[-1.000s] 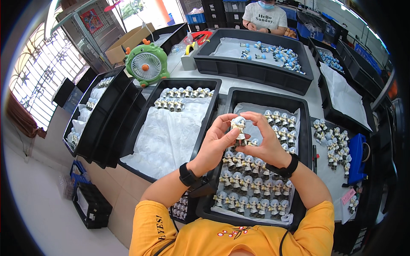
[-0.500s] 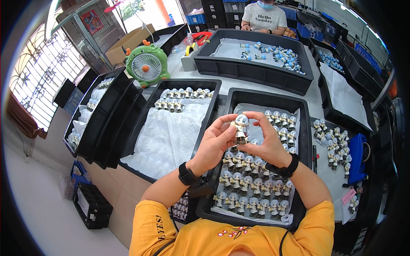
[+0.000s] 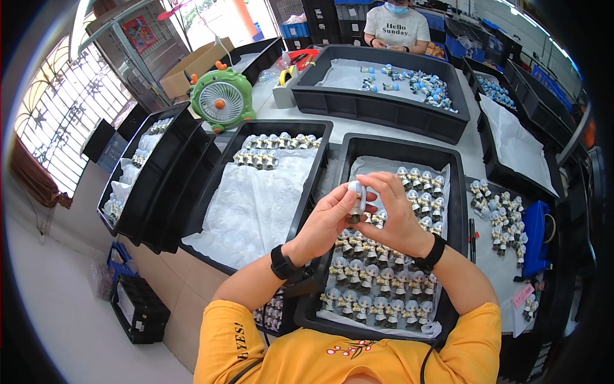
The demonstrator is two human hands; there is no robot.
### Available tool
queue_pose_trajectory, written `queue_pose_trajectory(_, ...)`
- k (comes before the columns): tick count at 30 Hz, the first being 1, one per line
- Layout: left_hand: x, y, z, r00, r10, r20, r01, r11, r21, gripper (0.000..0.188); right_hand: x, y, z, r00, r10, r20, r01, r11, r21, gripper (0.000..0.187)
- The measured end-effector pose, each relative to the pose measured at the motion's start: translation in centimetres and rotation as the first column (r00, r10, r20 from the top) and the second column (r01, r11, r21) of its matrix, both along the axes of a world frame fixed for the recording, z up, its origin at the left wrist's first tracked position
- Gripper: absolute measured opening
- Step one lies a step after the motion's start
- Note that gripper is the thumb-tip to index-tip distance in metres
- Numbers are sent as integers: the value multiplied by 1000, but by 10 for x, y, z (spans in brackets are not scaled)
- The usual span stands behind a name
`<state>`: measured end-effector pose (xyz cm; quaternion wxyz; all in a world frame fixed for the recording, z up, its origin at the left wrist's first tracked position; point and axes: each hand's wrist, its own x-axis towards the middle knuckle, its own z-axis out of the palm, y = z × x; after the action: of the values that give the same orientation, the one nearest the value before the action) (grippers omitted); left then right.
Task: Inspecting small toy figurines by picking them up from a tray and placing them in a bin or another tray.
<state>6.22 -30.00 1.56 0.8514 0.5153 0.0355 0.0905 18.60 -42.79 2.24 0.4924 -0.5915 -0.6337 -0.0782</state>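
One smooth, round-headed figure, held upright over a black plastic tray lined with crinkly white paper and rows of lookalikes. The left hand has its side pinched, the right hand is curled round it head to feet. Dark lettering down the yellow sleeve, plus a pink label off right, too small to read.

At six o'clock we wear a yellow-orange short-sleeved shirt, dark lettering on its sleeve at seven o'clock, a red-berried sprig printed on its front, thin black cords, and black wristbands.
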Motion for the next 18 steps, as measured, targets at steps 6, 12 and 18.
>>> queue_pose_trajectory(6,1,2,2,999,-48,1,48,991,-123,45,3,0,-1,999,27,-34,-26,999,22,74)
queue_pose_trajectory(12,0,0,7,994,-106,27,110,958,-265,49,0,-2,3,988,60,-145,-61,998,0,76)
queue_pose_trajectory(18,1,-2,10,993,-112,45,120,955,-272,50,-1,-4,5,983,64,-171,-67,998,-13,77)
